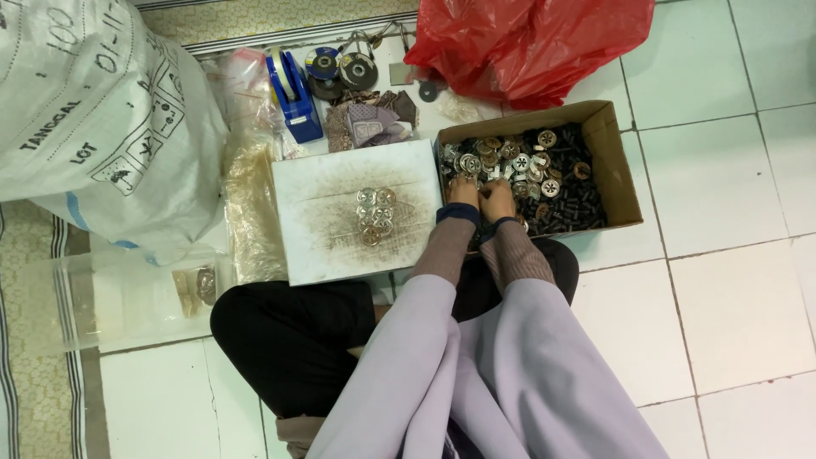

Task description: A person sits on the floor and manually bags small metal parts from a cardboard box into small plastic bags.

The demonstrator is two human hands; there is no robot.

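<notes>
Basically only a small pile of buttons (375,216) sits on the white board (323,246), while the left hand (463,192) and right hand (498,198) dig, fingers curled, into the mostly full cardboard box (619,178), grip unclear.

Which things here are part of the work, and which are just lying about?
In use: left hand; right hand; cardboard box of round metal parts; white board with a small pile.
Lying about: red bag; white sack; tape dispenser; discs.
</notes>
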